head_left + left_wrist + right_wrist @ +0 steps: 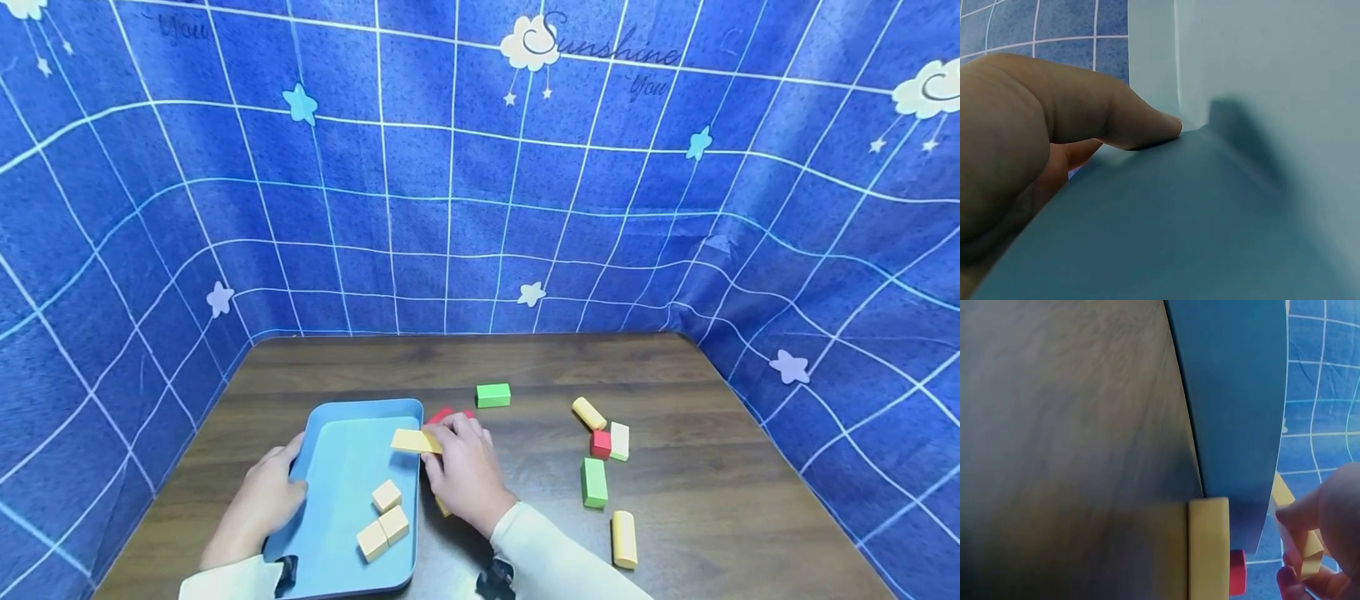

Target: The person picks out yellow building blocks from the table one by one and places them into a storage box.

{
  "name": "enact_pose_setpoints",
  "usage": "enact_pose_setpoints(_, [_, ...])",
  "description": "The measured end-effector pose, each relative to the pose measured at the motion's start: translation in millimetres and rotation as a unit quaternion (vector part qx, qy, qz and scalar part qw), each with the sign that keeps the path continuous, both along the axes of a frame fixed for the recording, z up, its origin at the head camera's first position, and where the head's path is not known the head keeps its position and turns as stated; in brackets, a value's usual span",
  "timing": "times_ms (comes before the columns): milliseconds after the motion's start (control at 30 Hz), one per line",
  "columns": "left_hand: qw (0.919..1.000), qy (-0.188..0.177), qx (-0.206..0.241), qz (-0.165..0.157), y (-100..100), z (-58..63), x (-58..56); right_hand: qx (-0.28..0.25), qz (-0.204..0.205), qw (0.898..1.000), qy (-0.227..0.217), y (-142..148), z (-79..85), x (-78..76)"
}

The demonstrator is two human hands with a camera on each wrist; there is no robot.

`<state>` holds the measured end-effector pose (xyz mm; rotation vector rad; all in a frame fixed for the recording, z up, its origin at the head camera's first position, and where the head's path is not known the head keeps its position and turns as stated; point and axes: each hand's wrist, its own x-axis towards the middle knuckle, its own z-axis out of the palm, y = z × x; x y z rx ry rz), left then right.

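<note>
My left hand grips the left rim of a blue tray, its thumb over the wall in the left wrist view. Several plain wooden cubes lie in the tray's near right part. In my right hand a flat yellow block is pinched between thumb and fingers, and it juts over the tray's right rim. Beneath that hand, beside the tray, lies another yellow block, mostly hidden in the head view. Red pieces show just beyond the right hand, partly covered by it.
On the brown table, a green block lies behind the right hand. To the right are two yellow cylinders, a red cube, a pale green-and-white block and a green block. A blue curtain surrounds the table.
</note>
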<state>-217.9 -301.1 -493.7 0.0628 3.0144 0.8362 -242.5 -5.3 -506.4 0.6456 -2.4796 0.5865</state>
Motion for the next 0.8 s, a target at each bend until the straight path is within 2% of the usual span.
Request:
enact_pose_setpoints(233, [0.9998, -0.018, 0.005, 0.007, 0, 0.4, 0.7, 0.002, -0.004, 1.000, -0.017, -9, -1.6, 0.9])
enact_pose_setpoints(800, [1.0000, -0.002, 0.000, 0.003, -2, -0.6, 0.0, 0.023, -0.001, 0.999, -0.036, -24, 2.4, 0.9])
